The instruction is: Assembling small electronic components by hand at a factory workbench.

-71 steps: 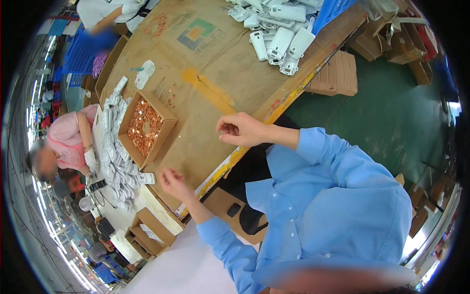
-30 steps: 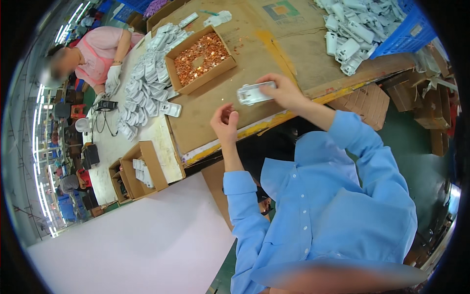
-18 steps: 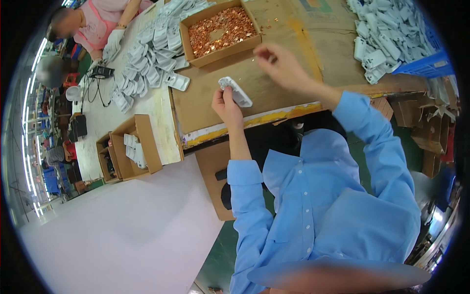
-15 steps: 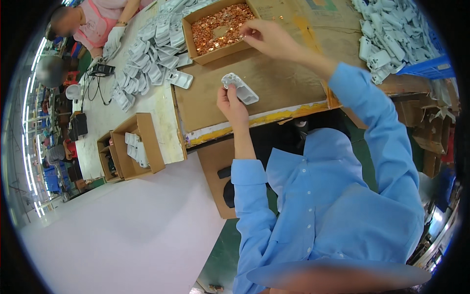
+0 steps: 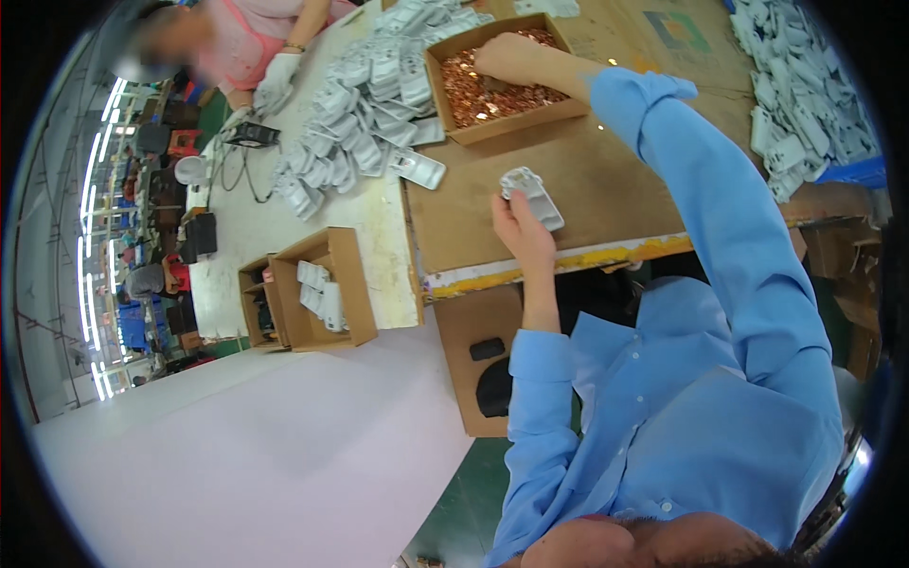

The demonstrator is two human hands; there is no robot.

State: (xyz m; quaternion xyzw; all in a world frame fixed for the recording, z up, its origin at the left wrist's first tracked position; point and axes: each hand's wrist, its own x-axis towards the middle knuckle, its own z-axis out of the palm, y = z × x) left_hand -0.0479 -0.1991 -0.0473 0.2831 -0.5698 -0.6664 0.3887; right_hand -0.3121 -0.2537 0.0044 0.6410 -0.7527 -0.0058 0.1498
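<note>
Right hand (image 5: 504,59) moved into carton (image 5: 521,122), coppery pieces (image 5: 466,97) inside.

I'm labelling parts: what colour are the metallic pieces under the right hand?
The metallic pieces are shiny copper-orange, head view.

Workshop interior: work tables over a green floor (image 5: 476,488), tube lighting on.
The workbench (image 5: 464,213) is surfaced in brown sheet, its front edge (image 5: 568,260) marked with worn yellow and white; a white-topped table (image 5: 218,298) adjoins at left, surface scuffed near the join. A broad white panel (image 5: 256,435) occupies the lower left, plain and lightly shadowed. Rows of bright tube lights (image 5: 87,218) run along the far left; a red stool (image 5: 184,142) stands beyond the white-topped table. Far-left structure grey, detail indistinct.
</note>
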